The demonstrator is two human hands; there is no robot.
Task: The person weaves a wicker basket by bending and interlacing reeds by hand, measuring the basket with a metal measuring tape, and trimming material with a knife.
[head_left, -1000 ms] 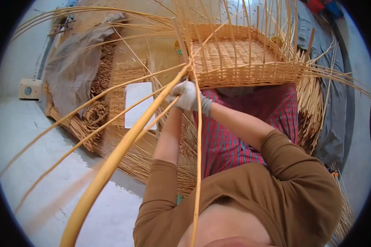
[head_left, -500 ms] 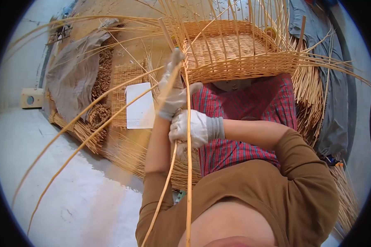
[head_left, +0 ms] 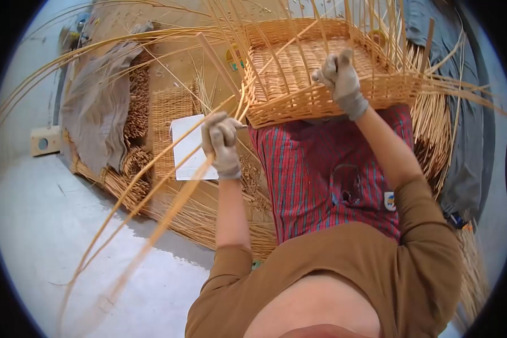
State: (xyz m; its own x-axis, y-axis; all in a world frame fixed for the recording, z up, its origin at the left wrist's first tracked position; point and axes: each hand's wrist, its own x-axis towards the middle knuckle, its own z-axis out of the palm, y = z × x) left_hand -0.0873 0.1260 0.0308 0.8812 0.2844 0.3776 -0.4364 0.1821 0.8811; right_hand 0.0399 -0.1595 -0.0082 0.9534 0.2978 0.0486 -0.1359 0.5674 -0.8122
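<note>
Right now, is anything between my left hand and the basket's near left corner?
Yes: a few pale rods appear to cross the small gap between your left hand and that corner of the basket. Nothing bigger visibly blocks it.

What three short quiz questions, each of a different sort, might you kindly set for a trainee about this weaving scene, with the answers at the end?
1. True or false: the left hand and the right hand are both gloved.

2. Choose one. The cloth over the person's lap is:
A) plain yellow
B) red with a checked pattern
C) white with black dots

3. Fill in the missing word: seen from the head camera, the ____ hand shows in front of the near wall of the woven basket.

Key: 1. True. 2. B. 3. right.
</note>
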